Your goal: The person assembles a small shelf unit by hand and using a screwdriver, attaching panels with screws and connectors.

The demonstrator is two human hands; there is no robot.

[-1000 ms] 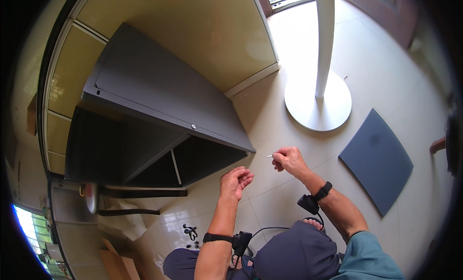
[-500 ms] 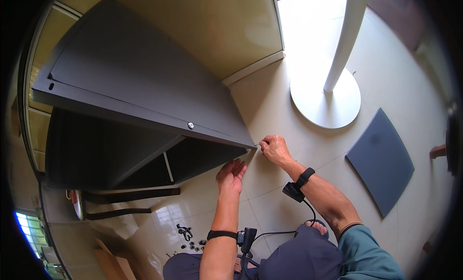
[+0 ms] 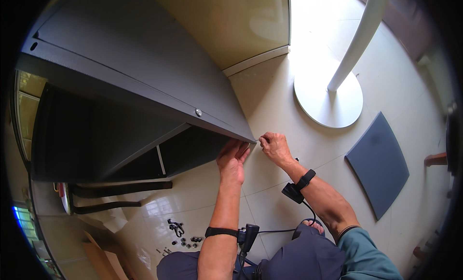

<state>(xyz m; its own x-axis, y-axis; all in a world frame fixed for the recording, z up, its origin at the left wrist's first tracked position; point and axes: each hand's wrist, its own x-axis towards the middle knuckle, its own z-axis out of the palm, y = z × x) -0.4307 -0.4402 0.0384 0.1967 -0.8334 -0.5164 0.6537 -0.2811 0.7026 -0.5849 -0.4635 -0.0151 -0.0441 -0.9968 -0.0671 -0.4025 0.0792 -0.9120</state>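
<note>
A large dark grey metal cabinet (image 3: 144, 72) lies tilted across the left and middle, its open side facing down toward me. A round lock (image 3: 198, 112) sits on its edge. At the cabinet's near right corner my right hand (image 3: 276, 148) is closed in a pinch. A thin piece shows between its fingertips and the corner, too small to name. My left hand (image 3: 232, 159) is palm up with fingers stretched against the inside of the same corner, partly in shadow. It appears to hold nothing.
A grey panel (image 3: 378, 164) lies on the tiled floor at right, below a white round stand base (image 3: 329, 99) with its pole. Small black fittings (image 3: 188, 242) and a black looped part (image 3: 176, 227) lie near my knee. Cardboard (image 3: 103, 258) is at lower left, dark chair-like legs (image 3: 120, 189) under the cabinet.
My left hand has moved up from just below the cabinet corner to its inner side. The right hand stays pinched at the corner. The cabinet appears larger and shifted in view.
</note>
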